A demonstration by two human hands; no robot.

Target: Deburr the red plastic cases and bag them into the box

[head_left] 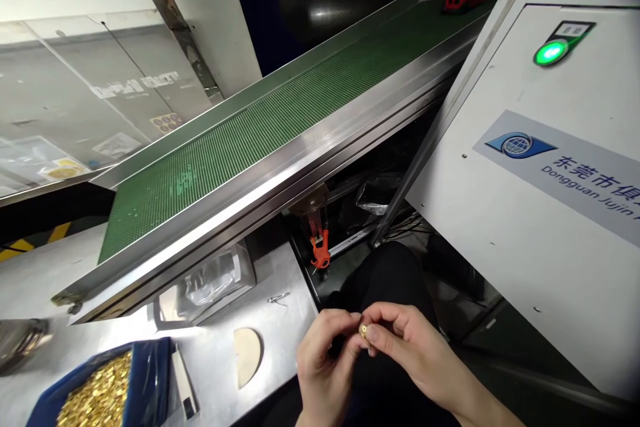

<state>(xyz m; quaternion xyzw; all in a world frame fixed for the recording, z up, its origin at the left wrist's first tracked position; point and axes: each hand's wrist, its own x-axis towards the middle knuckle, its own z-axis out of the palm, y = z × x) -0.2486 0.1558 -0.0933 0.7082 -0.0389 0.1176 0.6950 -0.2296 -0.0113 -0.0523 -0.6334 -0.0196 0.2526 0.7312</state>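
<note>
You are pinching a small brass piece (363,330) between the fingertips of both hands, low in front of your lap and off the edge of the table (280,320); your left hand (325,363) is closing its grip on the piece from the left, thumb and forefinger nearly shut around it, while your right hand (410,340) is pressing in from the other side with its grip just as tight; only a sliver of brass is showing between your fingers, so you are holding it by very little; if either grip is loosening, the piece is likely dropping into the dark gap by your knees, among the cables and the orange clip (320,255) under the conveyor (260,140), where it would be hard to find; nothing beneath your hands is placed to catch it, since the table stops short of them; the blue bin (150,380) of brass parts (97,390) is sitting well to your left at the table's near corner, and a blind reach across is risking a knock against its rim; what your hands are doing to the piece I cannot tell
</note>
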